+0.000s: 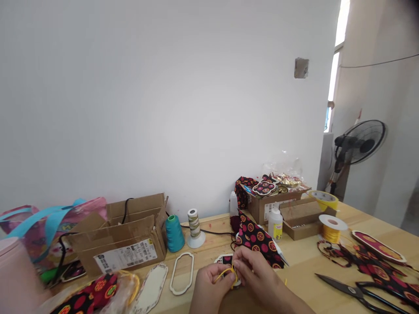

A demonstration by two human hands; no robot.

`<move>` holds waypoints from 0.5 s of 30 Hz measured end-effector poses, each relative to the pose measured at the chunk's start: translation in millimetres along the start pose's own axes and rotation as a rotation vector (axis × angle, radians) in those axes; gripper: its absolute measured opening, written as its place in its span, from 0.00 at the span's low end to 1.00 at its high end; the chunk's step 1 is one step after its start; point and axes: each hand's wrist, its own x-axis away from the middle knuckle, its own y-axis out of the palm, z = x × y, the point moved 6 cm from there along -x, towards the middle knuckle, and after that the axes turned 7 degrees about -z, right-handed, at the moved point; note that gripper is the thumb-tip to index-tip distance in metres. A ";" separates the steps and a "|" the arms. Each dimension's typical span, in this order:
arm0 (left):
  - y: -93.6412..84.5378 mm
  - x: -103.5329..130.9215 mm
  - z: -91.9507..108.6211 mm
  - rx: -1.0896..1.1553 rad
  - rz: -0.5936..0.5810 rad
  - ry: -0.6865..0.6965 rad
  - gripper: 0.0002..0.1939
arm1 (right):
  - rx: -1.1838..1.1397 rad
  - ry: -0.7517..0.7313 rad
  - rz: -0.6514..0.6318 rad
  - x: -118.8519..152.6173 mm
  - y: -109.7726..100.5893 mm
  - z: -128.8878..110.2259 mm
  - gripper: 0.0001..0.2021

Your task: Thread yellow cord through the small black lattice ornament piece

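Near the table's front edge, my left hand [211, 288] has its fingers closed on a loop of thin yellow cord [224, 273]. My right hand [258, 277] meets it from the right, its fingertips pinched together on the same cord. Right behind the fingers is a white-rimmed piece [225, 258] filled with dark patterned fabric; the hands cover part of it. Black cloth with red and orange fruit-like prints [258, 237] lies just beyond my right hand. To the left are an open white frame [182, 274] and a white scalloped panel [152, 285].
Black-handled scissors [356, 293] and a spool of yellow cord [332, 229] lie to the right. A glue bottle [275, 223] and cardboard box [266, 207] stand behind. A teal thread cone [174, 233], another carton [122, 244] and a pink cylinder [19, 277] are leftward.
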 end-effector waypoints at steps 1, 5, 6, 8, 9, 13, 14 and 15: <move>-1.4 -0.6 -2.3 -0.010 0.013 -0.008 0.09 | 0.018 -0.005 0.011 0.6 -0.4 -0.8 0.07; -4.7 -2.4 -9.6 -0.057 0.048 -0.025 0.09 | 0.068 -0.030 0.042 2.3 -0.5 -2.6 0.07; -4.7 -2.4 -10.2 -0.055 0.052 -0.024 0.10 | 0.062 -0.031 0.044 2.4 -0.3 -2.3 0.07; -4.6 -1.7 -9.9 -0.028 0.063 -0.025 0.10 | 0.021 -0.023 0.048 1.9 -0.1 -0.8 0.07; -4.4 -1.1 -8.8 -0.011 0.068 -0.021 0.10 | -0.011 -0.012 0.047 1.5 0.0 0.1 0.08; -4.5 0.9 -3.6 0.029 0.073 -0.012 0.10 | -0.062 0.047 0.002 -0.7 0.5 1.0 0.07; -4.9 1.2 -2.8 0.030 0.072 -0.012 0.10 | -0.048 0.048 -0.012 -1.2 0.2 -0.5 0.06; -5.2 1.2 -2.1 0.028 0.070 -0.009 0.10 | -0.028 0.041 -0.022 -1.5 -0.4 -2.4 0.07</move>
